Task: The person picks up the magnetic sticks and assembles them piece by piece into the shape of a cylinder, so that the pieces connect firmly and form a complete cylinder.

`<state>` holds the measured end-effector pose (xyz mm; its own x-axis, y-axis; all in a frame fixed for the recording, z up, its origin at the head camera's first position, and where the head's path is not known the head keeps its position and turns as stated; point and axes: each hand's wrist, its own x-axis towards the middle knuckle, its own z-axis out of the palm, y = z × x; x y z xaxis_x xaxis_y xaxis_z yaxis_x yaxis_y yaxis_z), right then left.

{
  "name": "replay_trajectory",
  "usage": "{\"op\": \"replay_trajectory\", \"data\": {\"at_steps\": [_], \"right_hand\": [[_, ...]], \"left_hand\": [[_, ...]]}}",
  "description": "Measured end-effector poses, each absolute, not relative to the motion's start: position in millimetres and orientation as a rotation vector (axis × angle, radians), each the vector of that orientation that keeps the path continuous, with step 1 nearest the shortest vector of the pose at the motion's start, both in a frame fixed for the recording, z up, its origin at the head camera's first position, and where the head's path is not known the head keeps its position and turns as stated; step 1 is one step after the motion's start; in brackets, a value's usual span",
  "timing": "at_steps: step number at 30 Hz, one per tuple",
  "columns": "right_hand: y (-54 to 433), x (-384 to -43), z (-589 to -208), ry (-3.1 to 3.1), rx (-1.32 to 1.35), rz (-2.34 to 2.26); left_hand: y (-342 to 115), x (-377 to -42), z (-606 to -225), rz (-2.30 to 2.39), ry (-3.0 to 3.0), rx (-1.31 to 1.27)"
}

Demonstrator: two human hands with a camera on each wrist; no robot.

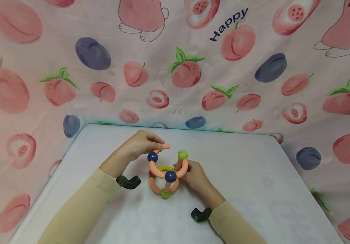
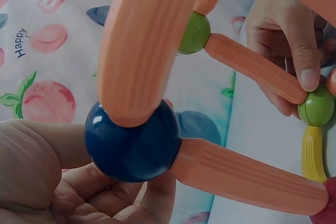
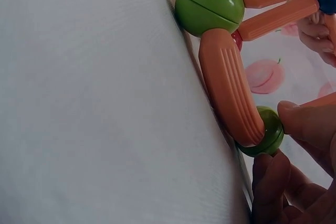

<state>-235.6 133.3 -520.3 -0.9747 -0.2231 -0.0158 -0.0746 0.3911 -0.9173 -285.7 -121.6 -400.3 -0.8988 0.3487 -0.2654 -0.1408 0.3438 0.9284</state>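
A toy frame of ball joints and ridged orange rods stands on the white table. Its lower ring has a yellow rod [image 1: 164,168], a red ball [image 2: 324,203] and green balls [image 3: 210,4]. Curved orange rods meet at a front blue ball [image 1: 170,176] higher up, and a green ball [image 1: 182,155] tops the right side. My left hand [image 1: 142,144] pinches an orange rod [image 1: 166,146] beside the upper left blue ball [image 2: 132,141]. With thumb and fingers, my right hand [image 1: 196,174] pinches a green ball [image 3: 266,132] of the lower ring.
The white tabletop [image 1: 254,189] spreads around the frame. Behind it hangs a fruit-print cloth [image 1: 162,74]. A black wrist device [image 1: 129,182] sits at the left wrist, another black device [image 1: 201,215] at the right.
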Motion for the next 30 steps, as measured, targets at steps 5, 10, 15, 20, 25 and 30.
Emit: {"op": "replay_trajectory", "data": {"at_steps": [5,10,15,20,25,30], "right_hand": [[133,-236,-521,2.500,-0.278,-1.643],[132,-238,-521,2.508,-0.311,-1.646],[129,-239,-521,2.566,-0.336,-1.593],[125,-240,-517,2.627,-0.358,-1.516],[123,-239,-513,2.647,-0.337,-1.485],[122,-238,-512,2.652,-0.320,-1.469]], "left_hand": [[-122,-284,-400,1.576,2.193,0.204],[-122,-283,-400,1.568,2.196,0.235],[-122,-282,-400,1.563,2.198,0.242],[-121,-281,-400,1.560,2.203,0.240],[-120,-280,-399,1.553,2.211,0.228],[-120,-280,-400,1.548,2.203,0.224]]}}
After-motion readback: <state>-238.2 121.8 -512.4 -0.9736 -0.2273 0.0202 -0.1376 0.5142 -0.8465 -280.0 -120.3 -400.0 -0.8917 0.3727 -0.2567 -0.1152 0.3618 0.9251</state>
